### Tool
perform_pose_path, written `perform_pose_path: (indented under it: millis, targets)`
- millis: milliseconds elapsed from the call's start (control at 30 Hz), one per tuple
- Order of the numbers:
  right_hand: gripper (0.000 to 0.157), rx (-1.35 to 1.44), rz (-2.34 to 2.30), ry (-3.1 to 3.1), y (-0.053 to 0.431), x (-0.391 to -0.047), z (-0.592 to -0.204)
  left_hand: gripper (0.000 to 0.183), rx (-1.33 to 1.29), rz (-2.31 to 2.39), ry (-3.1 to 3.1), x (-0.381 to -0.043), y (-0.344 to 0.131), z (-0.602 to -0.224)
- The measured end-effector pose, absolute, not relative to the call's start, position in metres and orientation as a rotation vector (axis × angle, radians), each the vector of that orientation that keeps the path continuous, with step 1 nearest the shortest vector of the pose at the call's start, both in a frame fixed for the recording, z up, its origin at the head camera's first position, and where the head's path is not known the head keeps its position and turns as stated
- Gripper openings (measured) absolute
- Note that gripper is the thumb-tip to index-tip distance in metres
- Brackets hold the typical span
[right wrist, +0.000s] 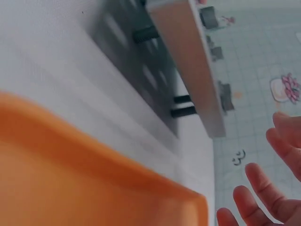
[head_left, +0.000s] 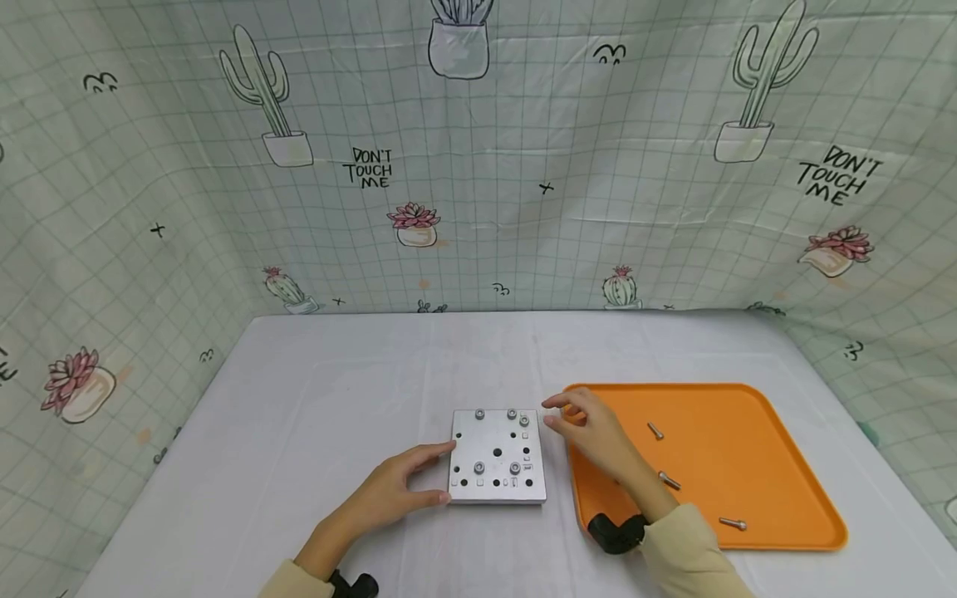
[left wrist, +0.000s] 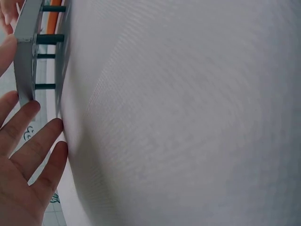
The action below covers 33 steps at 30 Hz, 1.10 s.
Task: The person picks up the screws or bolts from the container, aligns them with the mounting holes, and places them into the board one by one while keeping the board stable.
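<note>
A silver metal plate (head_left: 497, 432) with several holes lies on the white table. Several socket-head screws (head_left: 479, 468) stand in it. In the left wrist view, dark screw shanks (left wrist: 51, 38) run from the raised plate down to a flat grey lower plate (left wrist: 60, 70). My left hand (head_left: 389, 492) rests its index fingertip and thumb against the plate's left edge, fingers fairly straight. Beside the plate's upper right corner hovers my right hand (head_left: 594, 430), fingers loosely bent with nothing between them. The right wrist view shows its fingertips (right wrist: 251, 172) apart from the plate.
An orange tray (head_left: 748, 415) lies to the right, partly under my right forearm. On it are three loose screws, among them one at the back (head_left: 655, 431) and one near the front (head_left: 733, 524). A patterned cloth (head_left: 508, 166) hangs behind the table.
</note>
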State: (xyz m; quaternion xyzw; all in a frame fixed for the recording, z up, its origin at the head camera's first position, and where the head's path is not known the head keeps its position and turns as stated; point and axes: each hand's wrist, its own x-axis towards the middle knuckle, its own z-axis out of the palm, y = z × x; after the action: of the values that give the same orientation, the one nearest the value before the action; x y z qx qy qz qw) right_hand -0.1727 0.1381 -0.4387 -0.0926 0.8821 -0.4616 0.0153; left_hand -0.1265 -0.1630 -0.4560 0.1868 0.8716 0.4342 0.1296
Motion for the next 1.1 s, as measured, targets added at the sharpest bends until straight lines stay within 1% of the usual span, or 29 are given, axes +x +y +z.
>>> perform_pose_path:
  millis: [200, 433, 833, 1100]
  targets:
    - [0.032, -0.259, -1.436, 2.746, 0.159, -0.162, -0.430, 0.064, 0.544, 1.254, 2.547, -0.126, -0.164, -0.457]
    - [0.035, -0.268, -1.452, 2.775, 0.181, -0.146, -0.424, 0.064, 0.521, 1.259, 2.539, -0.124, -0.165, -0.458]
    - [0.036, -0.098, -1.406, 2.806, 0.220, -0.122, -0.430, 0.063, 0.507, 1.254, 2.535, -0.123, -0.162, -0.457]
    - [0.038, 0.060, -1.373, 2.822, 0.237, -0.112, -0.439, 0.064, 0.514, 1.251, 2.539, -0.123, -0.164, -0.457]
